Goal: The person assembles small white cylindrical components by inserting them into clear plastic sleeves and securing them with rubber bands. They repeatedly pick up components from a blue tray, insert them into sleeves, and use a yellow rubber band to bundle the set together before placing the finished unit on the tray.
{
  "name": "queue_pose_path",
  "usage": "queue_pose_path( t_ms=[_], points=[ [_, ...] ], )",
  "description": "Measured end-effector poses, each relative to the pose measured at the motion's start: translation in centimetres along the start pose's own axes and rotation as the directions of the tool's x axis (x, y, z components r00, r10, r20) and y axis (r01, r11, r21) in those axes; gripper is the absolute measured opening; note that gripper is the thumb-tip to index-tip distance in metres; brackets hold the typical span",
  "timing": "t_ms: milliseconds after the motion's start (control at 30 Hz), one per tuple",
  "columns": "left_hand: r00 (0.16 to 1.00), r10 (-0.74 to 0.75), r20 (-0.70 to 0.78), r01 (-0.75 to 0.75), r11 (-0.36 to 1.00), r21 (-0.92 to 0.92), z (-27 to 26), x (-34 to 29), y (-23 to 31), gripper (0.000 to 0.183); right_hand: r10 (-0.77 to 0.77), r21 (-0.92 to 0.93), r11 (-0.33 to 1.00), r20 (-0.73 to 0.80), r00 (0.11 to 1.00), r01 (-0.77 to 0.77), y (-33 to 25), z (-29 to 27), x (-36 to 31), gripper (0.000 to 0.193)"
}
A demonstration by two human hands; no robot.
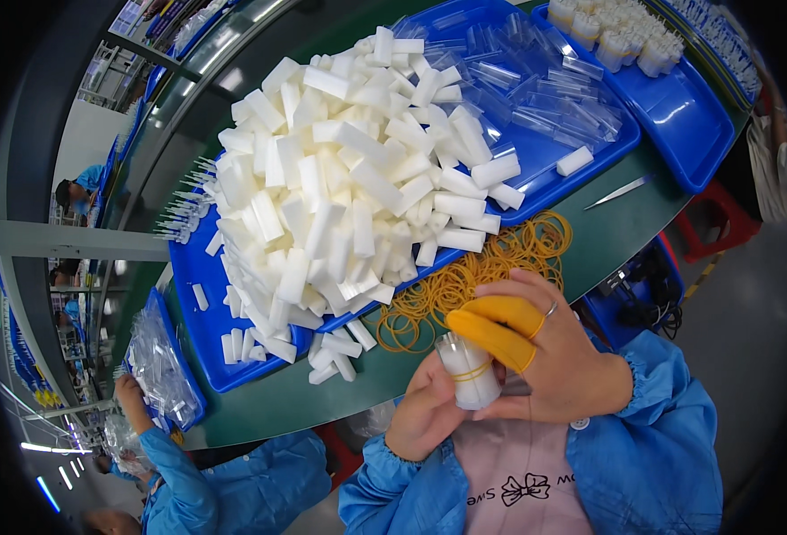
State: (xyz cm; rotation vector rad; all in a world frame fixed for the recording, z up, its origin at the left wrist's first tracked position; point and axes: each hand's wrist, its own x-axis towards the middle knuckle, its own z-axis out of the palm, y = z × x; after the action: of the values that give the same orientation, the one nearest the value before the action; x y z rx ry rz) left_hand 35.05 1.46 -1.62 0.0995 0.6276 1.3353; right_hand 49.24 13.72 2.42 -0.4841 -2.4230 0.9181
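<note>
A dark green table (268,415) in a workshop carries a heap of white foam blocks (322,178) on a blue plastic tray (199,343), with loose yellow rubber bands (465,278) closer to its near edge. At that edge, the left hand (429,406), fingers curled, and the right hand (558,370), fingers partly spread, pinch a banded white-and-clear cylindrical bundle (475,392), its long axis running near to far, clear end tilted leftward toward the table
</note>
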Motion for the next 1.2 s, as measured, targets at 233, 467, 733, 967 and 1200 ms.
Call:
queue_pose_path(
  t_ms=[233,467,733,967,1200],
  points=[
    [0.996,0.028,-0.079,-0.022,0.998,0.066,0.4,0.0,0.1,0.072,-0.077,-0.082,0.994,0.013,0.997,0.078,0.7,-0.3,-0.3,0.058],
    [0.980,0.180,-0.082,-0.161,0.967,0.197,1.0,0.0,0.2,0.077,-0.034,0.025,0.999,-0.044,0.998,0.035,0.1,-0.2,0.2,0.054],
    [0.970,0.230,-0.084,-0.203,0.947,0.250,1.0,0.1,-0.1,0.083,-0.150,-0.229,0.964,-0.044,0.988,0.136,0.8,0.2,-0.4,0.049],
    [0.980,0.179,-0.086,-0.157,0.964,0.217,1.1,0.0,0.3,0.078,-0.061,-0.030,0.998,0.038,0.997,0.062,0.3,-0.7,0.5,0.057],
    [0.984,0.151,-0.099,-0.125,0.965,0.229,1.5,0.4,-0.1,0.072,-0.151,-0.159,0.975,0.056,0.987,0.158,1.1,0.2,-0.2,0.052]
  ],
)
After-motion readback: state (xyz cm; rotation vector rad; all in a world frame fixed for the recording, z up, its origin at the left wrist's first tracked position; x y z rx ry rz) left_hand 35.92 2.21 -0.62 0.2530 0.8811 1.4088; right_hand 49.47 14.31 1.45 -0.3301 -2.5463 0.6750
